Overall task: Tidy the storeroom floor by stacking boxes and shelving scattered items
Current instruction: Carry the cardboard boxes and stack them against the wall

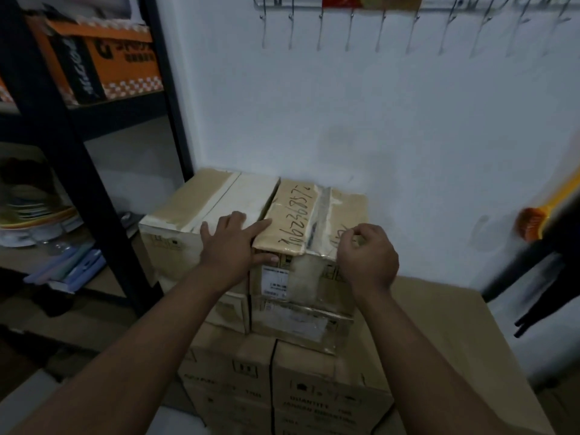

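Two cardboard boxes sat side by side on a stack of printed brown cartons [317,400], pushed up against a matte white wall [361,120]. The left box [185,205] had a pale, worn top under broad strips of beige tape. The right box [296,211] bore handwritten digits in dark ink and a wrinkled, glossy band of clear tape.

The left hand [233,244] lay flat across the seam between them, its fingers [260,228] straight and spread apart, pressing on the cardboard. The right hand [366,257] rested at the right box's near edge with its fingers [367,231] curled toward the thumb. Whether they pinched the tape could not be told.

A black metal rack [73,146] stood to the left, holding an orange printed carton [113,58]. A row of thin wire hooks [348,29] hung on the wall above.
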The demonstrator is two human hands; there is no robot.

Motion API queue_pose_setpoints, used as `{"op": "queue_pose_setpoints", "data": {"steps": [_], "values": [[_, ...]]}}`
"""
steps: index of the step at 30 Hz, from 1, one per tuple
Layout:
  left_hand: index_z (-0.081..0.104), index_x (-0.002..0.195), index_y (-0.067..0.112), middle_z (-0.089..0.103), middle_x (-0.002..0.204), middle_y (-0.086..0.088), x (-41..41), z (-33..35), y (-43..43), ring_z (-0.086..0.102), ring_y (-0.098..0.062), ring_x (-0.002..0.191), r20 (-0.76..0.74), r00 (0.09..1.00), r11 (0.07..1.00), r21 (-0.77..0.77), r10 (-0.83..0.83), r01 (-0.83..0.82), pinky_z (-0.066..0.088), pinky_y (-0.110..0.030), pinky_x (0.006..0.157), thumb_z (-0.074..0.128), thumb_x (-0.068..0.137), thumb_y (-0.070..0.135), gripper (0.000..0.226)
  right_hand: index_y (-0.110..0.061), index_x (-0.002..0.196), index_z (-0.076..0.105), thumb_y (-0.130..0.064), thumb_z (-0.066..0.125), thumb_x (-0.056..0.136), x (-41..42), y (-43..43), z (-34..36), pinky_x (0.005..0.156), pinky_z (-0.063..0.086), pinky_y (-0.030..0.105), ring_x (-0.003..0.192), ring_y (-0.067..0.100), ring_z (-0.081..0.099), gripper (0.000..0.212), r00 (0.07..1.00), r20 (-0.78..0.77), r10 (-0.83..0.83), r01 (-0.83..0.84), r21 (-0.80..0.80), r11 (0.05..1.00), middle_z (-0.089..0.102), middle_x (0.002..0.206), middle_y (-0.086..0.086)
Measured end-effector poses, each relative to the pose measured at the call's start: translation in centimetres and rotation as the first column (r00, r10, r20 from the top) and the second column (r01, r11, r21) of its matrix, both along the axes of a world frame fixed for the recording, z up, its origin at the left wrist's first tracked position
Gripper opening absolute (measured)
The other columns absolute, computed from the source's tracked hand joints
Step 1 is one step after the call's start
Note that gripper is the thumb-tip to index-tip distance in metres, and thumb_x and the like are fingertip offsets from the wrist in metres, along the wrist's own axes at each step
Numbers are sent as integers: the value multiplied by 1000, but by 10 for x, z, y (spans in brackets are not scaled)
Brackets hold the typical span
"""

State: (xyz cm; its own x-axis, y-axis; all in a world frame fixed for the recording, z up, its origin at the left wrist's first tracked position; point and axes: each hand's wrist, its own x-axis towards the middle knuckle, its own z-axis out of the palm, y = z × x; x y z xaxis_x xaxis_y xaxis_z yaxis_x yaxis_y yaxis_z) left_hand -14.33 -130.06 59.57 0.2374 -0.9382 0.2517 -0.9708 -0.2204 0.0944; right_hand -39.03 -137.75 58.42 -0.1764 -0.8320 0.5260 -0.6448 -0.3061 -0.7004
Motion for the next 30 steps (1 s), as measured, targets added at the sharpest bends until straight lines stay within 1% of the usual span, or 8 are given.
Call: {"op": "queue_pose_setpoints", "data": {"steps": [5,13,16,19,22,24,26,30], "values": [[31,147,59,34,149,-1,-1,-5,-14,30,-27,138,-49,998,1000,-5,29,-29,18,-68,113,52,63,93,93,-25,82,73,-31,60,82,0,-17,-6,57,42,27,74,23,61,15,999,-32,-8,7,-12,1000,67,98,-8],[25,150,55,26,157,-6,2,0,-11,21,-29,143,-67,998,1000,27,-15,17,15,-59,116,53,73,87,88,-24,82,71,-29,55,82,0,-16,-8,60,40,28,78,26,58,17,999,-46,-14,14,-7,1000,56,106,-2],[29,152,49,27,158,-8,0,-3,-5,18,-29,146,-21,998,998,-21,-52,51,14,-59,117,53,79,83,85,-17,90,70,-32,50,86,0,-8,-2,62,43,31,88,28,49,25,973,-228,-29,36,26,999,45,103,4],[35,151,33,24,158,-12,-12,-7,11,14,-35,148,50,998,991,-119,-50,56,6,-65,119,61,83,70,82,-13,103,73,-37,44,93,-2,-4,11,67,47,34,90,32,56,39,915,-403,-5,41,80,996,56,104,9],[44,143,26,33,151,-10,-27,-13,49,28,-32,144,74,990,941,-310,-119,136,20,-61,118,68,85,48,67,-16,107,76,-45,33,97,-5,13,16,90,48,47,100,35,59,52,828,-561,-2,79,114,990,63,109,9],[49,136,28,39,144,-5,-30,-27,82,35,-25,137,-47,967,884,-419,-250,208,31,-49,113,69,86,34,54,-25,124,68,-49,34,99,-2,38,10,110,26,66,124,38,51,49,775,-631,-13,77,74,994,64,128,6],[52,132,31,39,138,1,-25,-51,116,37,-19,132,-250,900,864,-454,-358,217,36,-37,107,67,89,28,45,-27,138,56,-46,42,97,5,72,-3,115,14,68,136,36,41,47,769,-639,-17,1,-25,1000,55,142,5],[53,126,37,40,132,7,5,-113,177,39,-15,128,-466,816,921,-340,-342,192,40,-30,102,63,90,31,38,-23,136,56,-38,55,87,31,137,-41,111,28,60,125,37,47,52,698,-714,45,-199,-133,971,53,136,11]]}}
